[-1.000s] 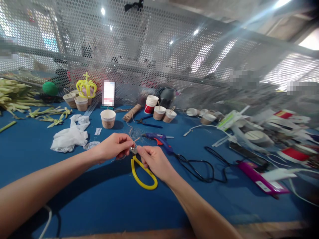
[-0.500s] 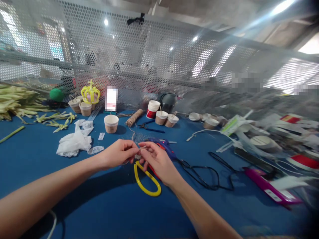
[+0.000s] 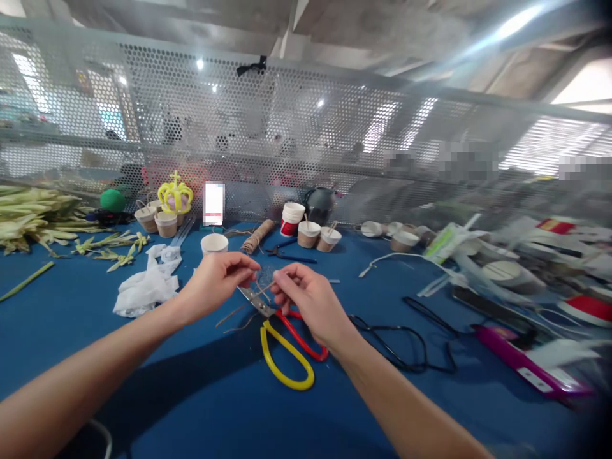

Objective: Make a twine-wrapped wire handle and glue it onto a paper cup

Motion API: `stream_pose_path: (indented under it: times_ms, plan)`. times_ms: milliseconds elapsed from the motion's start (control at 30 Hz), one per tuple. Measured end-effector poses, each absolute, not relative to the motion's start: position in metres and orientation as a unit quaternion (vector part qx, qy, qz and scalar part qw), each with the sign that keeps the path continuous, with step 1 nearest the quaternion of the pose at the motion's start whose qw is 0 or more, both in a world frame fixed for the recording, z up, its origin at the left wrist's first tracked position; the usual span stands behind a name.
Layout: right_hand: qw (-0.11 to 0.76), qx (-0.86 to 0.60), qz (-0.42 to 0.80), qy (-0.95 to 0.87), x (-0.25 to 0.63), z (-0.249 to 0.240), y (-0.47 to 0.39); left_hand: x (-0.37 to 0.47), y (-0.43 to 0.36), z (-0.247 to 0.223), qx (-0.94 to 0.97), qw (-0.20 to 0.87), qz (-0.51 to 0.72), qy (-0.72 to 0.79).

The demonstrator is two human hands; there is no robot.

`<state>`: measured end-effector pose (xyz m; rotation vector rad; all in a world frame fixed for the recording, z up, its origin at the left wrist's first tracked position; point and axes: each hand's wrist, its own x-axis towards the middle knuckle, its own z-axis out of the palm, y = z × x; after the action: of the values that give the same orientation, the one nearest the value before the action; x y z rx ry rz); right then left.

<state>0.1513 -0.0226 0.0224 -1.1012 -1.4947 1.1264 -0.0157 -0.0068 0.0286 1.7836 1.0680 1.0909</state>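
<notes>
My left hand [image 3: 222, 277] is closed in a pinch, with thin brown twine [image 3: 262, 291] at its fingertips. Facing it, my right hand [image 3: 306, 296] pinches the same kind of twine between thumb and forefinger. Both hands are held above the blue table, a small gap apart. Beneath them lie scissors [image 3: 288, 376] with one yellow and one red handle, their blades pointing up and left. Loose twine ends [image 3: 232, 317] trail below my left hand. A roll of twine [image 3: 258, 237] lies farther back. My right hand hides most of the glue gun.
Beyond the hands are a paper cup [image 3: 214, 243], pliers [image 3: 291, 255] and lidded cups [image 3: 309, 234]. White crumpled plastic [image 3: 143, 290] lies left. At right are a black cable [image 3: 396, 344], a purple device [image 3: 521, 363] and piled scraps. A perforated metal screen [image 3: 310, 140] stands behind.
My hands have moved apart, drawing a strand of twine into view between them. The scissors' blades and red handle now show more. The view has tilted up slightly.
</notes>
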Motion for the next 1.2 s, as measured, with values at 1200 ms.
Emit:
stream_pose_path:
  times_ms: [1200]
  plan:
    - [0.512, -0.450, 0.493, -0.541, 0.153, -0.001, -0.020, -0.030, -0.001, 0.002, 0.683, 0.591, 0.253, 0.346]
